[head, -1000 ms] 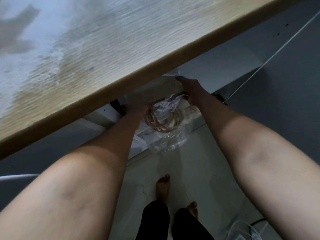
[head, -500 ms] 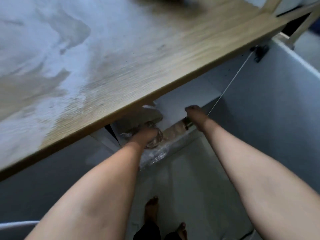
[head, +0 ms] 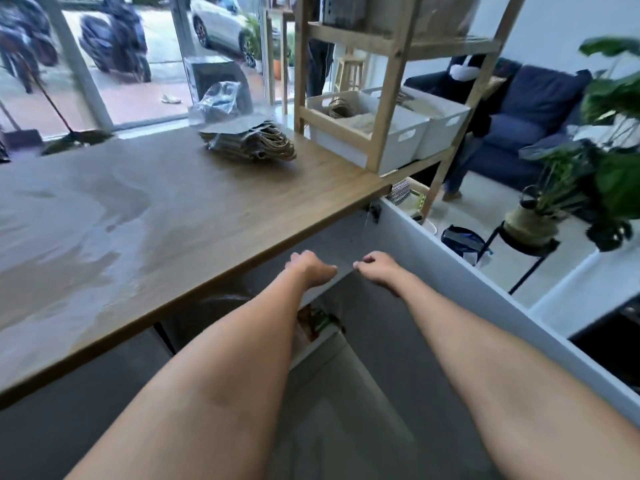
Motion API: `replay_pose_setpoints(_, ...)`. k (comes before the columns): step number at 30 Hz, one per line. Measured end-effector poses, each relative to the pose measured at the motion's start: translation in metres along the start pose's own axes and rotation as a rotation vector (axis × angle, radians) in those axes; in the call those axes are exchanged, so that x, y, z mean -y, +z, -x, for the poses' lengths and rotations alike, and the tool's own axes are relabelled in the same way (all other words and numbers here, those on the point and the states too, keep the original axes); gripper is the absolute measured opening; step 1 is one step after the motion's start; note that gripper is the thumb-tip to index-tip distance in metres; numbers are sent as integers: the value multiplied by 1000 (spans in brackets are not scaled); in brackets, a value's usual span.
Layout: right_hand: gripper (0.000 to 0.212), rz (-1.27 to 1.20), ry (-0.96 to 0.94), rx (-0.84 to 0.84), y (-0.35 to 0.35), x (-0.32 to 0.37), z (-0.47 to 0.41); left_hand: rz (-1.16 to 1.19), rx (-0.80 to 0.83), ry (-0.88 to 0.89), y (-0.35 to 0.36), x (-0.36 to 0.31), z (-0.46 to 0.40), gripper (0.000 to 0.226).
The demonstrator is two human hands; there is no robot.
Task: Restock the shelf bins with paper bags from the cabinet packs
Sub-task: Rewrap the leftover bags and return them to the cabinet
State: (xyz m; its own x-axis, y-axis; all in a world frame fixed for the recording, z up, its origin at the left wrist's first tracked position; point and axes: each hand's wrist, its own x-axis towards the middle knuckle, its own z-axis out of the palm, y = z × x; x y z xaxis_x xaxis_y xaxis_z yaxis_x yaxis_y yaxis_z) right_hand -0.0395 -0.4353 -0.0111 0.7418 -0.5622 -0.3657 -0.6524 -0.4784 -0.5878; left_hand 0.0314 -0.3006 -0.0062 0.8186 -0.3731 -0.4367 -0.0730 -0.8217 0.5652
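Both my arms reach forward below the front edge of the wooden counter (head: 194,216), in front of the open cabinet. My left hand (head: 310,268) and my right hand (head: 377,268) hang side by side with loosely curled fingers, and nothing shows in either. A pack of brown paper bags (head: 247,143) in torn clear plastic lies at the back of the counter. To its right, two white bins (head: 391,133) (head: 441,124) sit on the lowest level of a wooden shelf unit (head: 384,84); paper bags with twine handles show inside them. The cabinet's inside is mostly hidden by my arms.
The white cabinet door (head: 485,289) stands open at my right, slanting toward me. A colourful item (head: 318,322) lies on a cabinet shelf under my left forearm. Potted plants (head: 568,188), a blue sofa (head: 540,109) and a glass front with parked scooters lie beyond.
My view has lifted from under the counter to above it. Both hands have come up out of the cabinet and no longer hold the plastic-wrapped pack there.
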Motion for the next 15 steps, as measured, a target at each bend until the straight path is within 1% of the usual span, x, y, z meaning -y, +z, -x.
replay_pose_setpoints(3, 47, 37, -57, -25, -30, 9, 9, 7, -8, 59, -23, -28, 8, 82)
replay_pose_setpoints(5, 51, 44, -90, -31, -47, 20, 12, 2, -65, 105, -47, -42, 12, 81)
replay_pose_setpoints(8, 47, 70, -153, -46, -71, 47, 14, -53, -161, 108, -85, -54, 17, 80)
replay_pose_setpoints(10, 44, 85, -196, -50, -83, 68, 11, -84, -168, 89, -108, -57, 17, 83)
replay_pose_setpoints(13, 48, 92, -260, -30, -99, 104, 2, -81, -202, 82, -142, -57, 14, 86)
replay_pose_setpoints(15, 49, 118, -304, -35, -108, 128, -9, -57, -263, 80, -166, -57, 3, 87)
